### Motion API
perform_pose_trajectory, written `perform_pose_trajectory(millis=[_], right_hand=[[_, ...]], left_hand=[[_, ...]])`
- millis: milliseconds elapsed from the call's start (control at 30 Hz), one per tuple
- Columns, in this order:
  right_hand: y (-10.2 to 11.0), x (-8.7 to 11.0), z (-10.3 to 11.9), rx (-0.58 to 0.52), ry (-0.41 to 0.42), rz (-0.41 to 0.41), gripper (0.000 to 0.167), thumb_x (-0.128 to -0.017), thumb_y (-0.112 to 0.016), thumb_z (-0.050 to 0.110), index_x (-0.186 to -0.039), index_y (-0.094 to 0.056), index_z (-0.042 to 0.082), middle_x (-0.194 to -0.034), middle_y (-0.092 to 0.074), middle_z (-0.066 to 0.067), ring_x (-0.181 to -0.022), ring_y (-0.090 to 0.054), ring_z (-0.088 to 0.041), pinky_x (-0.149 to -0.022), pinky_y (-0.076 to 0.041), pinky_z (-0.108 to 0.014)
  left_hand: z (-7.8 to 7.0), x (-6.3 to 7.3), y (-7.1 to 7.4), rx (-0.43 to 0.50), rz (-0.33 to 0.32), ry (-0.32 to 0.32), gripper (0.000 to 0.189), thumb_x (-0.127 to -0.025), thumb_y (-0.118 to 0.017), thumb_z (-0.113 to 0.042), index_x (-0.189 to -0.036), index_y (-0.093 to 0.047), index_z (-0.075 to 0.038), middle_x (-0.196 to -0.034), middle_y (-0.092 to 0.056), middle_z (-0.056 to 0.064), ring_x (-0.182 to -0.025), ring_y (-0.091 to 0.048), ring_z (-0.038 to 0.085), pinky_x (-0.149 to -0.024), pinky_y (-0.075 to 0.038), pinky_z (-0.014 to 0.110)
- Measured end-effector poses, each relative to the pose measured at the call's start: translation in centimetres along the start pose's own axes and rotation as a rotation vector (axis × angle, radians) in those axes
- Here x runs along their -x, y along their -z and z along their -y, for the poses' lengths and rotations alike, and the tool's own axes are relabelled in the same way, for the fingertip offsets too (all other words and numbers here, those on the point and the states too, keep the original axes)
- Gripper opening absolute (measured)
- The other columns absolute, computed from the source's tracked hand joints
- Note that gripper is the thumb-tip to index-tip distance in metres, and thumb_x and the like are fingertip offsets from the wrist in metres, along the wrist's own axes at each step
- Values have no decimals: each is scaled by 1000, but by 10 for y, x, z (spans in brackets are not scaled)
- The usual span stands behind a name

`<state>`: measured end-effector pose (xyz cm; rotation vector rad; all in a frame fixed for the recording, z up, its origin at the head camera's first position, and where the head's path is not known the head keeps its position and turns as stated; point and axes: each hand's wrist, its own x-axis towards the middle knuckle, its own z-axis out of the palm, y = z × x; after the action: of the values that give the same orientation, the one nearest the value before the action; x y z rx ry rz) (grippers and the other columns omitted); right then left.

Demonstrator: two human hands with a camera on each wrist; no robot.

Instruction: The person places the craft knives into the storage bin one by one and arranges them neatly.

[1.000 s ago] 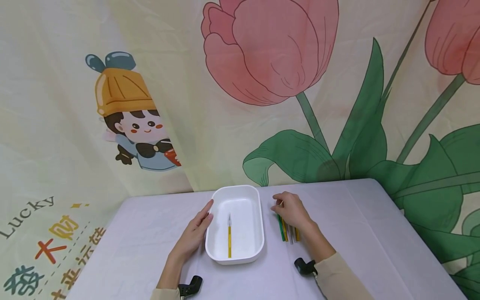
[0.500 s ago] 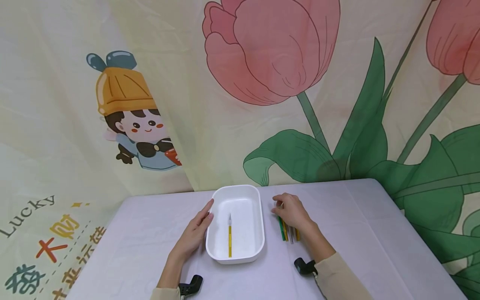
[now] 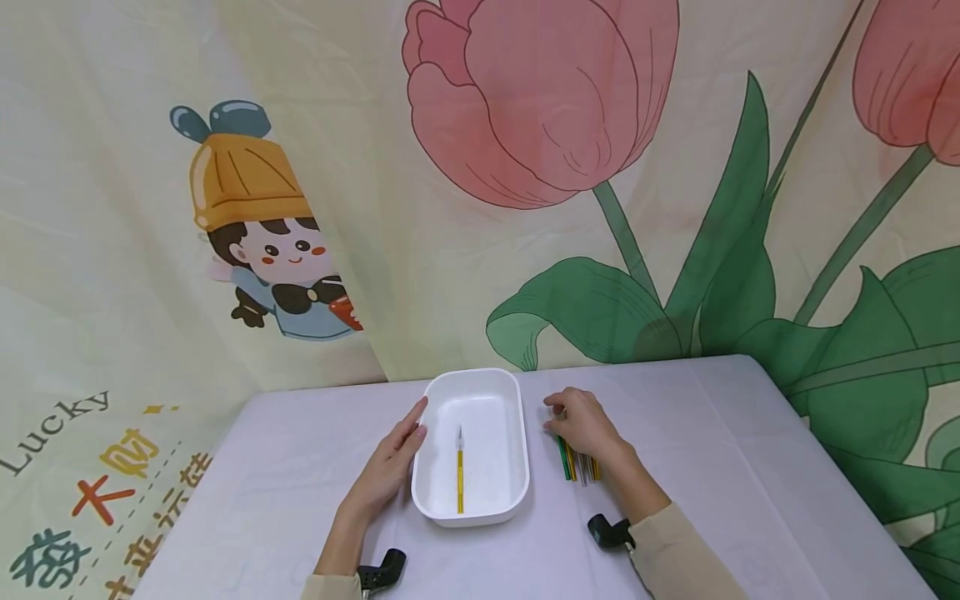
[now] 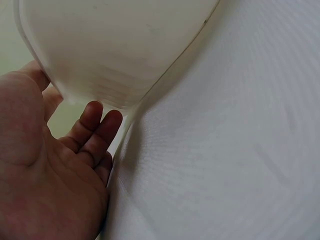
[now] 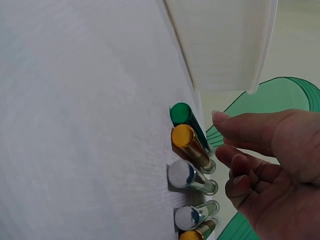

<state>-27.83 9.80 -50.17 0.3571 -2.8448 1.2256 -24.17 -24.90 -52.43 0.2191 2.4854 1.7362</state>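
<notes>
A white tray (image 3: 491, 454) stands on the table, and a slim yellow tool (image 3: 460, 482) with a clear, pointed end lies in it, looking like a capped craft knife. My left hand (image 3: 386, 471) touches the tray's left side with thumb and index finger at its rim; the other fingers are loosely bent below, near the wall in the left wrist view. To the right of the tray, my right hand (image 3: 585, 421) hovers at the far ends of several similar tools (image 5: 187, 142) in green, gold and silver, laid in a row. Thumb and fingers are apart, holding nothing.
A white cloth covers the table (image 3: 720, 467), and its far edge runs just behind the tray. Behind it hangs a printed backdrop (image 3: 420, 275) with tulips and a cartoon figure. Black wrist cameras (image 3: 611, 532) sit on both forearms.
The right hand's fingertips have shifted very slightly at the far ends of the row. The left hand, the tray and the tools stay where they were.
</notes>
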Motion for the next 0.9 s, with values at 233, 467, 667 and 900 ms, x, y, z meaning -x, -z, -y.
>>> perform_pose_trajectory(millis=[233,467,667,900], right_hand=[[-2,1,-1,53,-3,8,36,-87,-82,5,-122,-75,-1,-100,-70,-11,-88,-61,-20,-82,-58,-39],[-5,2,-1,89,15,39,35,-88,-81,5,-123,-75,1,-98,-69,-8,-85,-58,-18,-79,-57,-37],[-7,2,0,119,43,49,35,-89,-81,6,-124,-75,3,-97,-70,-7,-81,-58,-16,-78,-57,-35],[-9,2,3,221,109,67,31,-91,-79,8,-121,-76,3,-102,-74,-11,-89,-66,-18,-85,-61,-40]], left_hand=[[1,1,0,-8,-3,5,54,-110,-49,-45,-162,-35,-39,-171,-27,-11,-162,-15,23,-131,-9,54],[1,0,-1,-12,-5,9,53,-110,-49,-43,-161,-35,-40,-171,-27,-12,-162,-15,23,-131,-9,54],[0,0,-1,-12,-6,18,52,-110,-49,-43,-161,-35,-42,-171,-27,-11,-162,-14,24,-131,-9,54],[0,0,0,-9,-7,6,53,-111,-49,-40,-162,-35,-38,-171,-26,-11,-162,-14,24,-131,-9,55]])
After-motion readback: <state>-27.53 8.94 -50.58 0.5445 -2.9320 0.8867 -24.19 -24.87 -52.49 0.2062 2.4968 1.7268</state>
